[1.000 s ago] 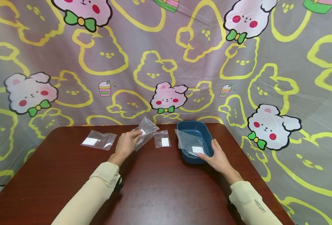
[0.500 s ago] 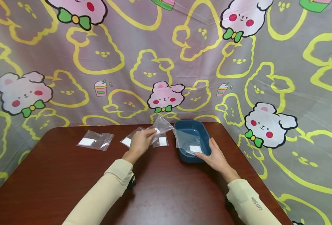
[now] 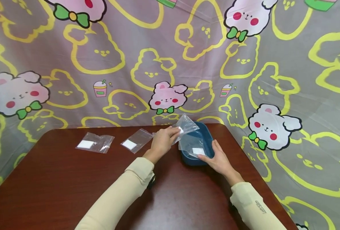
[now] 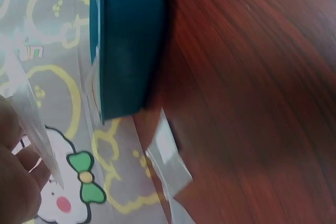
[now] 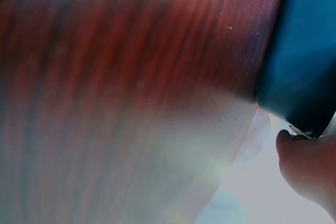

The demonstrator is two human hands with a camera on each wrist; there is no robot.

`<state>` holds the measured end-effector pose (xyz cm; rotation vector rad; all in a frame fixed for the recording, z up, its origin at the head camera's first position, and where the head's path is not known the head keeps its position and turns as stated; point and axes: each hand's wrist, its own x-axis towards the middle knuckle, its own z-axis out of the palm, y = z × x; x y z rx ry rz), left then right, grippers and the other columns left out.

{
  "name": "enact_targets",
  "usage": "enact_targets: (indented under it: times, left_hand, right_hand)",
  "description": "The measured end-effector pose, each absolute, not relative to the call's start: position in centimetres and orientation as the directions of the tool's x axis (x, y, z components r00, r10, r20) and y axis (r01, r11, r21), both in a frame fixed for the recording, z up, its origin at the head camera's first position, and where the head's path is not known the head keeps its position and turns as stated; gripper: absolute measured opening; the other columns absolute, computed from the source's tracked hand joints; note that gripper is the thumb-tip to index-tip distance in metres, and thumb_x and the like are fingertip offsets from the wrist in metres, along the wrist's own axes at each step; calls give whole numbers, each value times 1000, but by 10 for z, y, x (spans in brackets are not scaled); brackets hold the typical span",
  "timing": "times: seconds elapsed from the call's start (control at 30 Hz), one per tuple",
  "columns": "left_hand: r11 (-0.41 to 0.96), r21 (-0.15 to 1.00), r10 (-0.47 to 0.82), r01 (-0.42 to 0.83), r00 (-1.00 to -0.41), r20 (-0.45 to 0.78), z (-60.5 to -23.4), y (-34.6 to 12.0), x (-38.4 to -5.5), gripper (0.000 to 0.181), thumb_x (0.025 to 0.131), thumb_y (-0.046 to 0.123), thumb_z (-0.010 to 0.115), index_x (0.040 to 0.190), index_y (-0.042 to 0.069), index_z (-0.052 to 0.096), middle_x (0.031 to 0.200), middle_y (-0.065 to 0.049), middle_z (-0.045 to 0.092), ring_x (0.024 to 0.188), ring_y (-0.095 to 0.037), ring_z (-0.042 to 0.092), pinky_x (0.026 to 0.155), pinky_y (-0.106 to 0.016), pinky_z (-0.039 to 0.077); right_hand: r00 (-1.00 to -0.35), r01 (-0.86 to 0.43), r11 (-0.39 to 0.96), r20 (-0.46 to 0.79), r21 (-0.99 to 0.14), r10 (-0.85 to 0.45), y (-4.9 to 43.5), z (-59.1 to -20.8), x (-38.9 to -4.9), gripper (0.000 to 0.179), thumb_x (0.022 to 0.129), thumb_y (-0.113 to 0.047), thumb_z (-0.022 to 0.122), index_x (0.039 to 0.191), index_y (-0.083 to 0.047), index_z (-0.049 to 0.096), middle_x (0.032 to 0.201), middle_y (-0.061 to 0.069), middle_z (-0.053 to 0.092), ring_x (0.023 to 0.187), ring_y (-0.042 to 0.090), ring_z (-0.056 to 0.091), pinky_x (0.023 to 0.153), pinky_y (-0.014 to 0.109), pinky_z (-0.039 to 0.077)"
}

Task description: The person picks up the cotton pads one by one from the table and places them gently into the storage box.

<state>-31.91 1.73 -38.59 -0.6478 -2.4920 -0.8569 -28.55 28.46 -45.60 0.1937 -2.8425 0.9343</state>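
My left hand (image 3: 162, 140) pinches a clear zip bag (image 3: 188, 126) with a white patch, raised over the left rim of a blue plastic bin (image 3: 198, 162). In the left wrist view the bag (image 4: 37, 124) stands on edge between the fingers. Another clear bag (image 3: 187, 143) with a white patch lies across the bin's opening. With the thumb at the front rim and the fingers along the right side, my right hand (image 3: 220, 161) grips the bin; the thumb meets that bag's lower edge. Whether it also pinches the bag cannot be told.
Two more zip bags lie flat on the brown table (image 3: 72, 182), one far left (image 3: 100, 143) and one nearer the middle (image 3: 138, 139). Part of another bag (image 3: 154, 134) shows behind my left hand. A patterned cloth (image 3: 146, 41) hangs along the table's back and right.
My left hand has carried its zip bag rightward, from above the table to over the bin, uncovering the middle bag. The right hand and the bin stay put.
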Motion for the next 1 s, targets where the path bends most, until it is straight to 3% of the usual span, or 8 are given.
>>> enact_targets:
  times: [0.23,1.0]
  left_hand:
    - [706,428,351,564,-803,481,-382,43,-317,27,92,29,59,117,24,67,117,7,63,117,-17,53,91,-39,46]
    - [753,377,377,539,-823,424,-390,69,-318,28,93,33,56,119,29,65,121,11,60,117,-15,53,82,-40,51]
  right_hand:
    - [-982,-159,802,176,-576,-69,283,-455,-285,114,71,-66,65,144,7,17,151,23,13,136,40,18,106,53,23]
    - [-985,-148,804,155,-576,-70,285,-457,-287,116,70,-70,62,145,6,17,151,22,12,136,39,18,105,54,25]
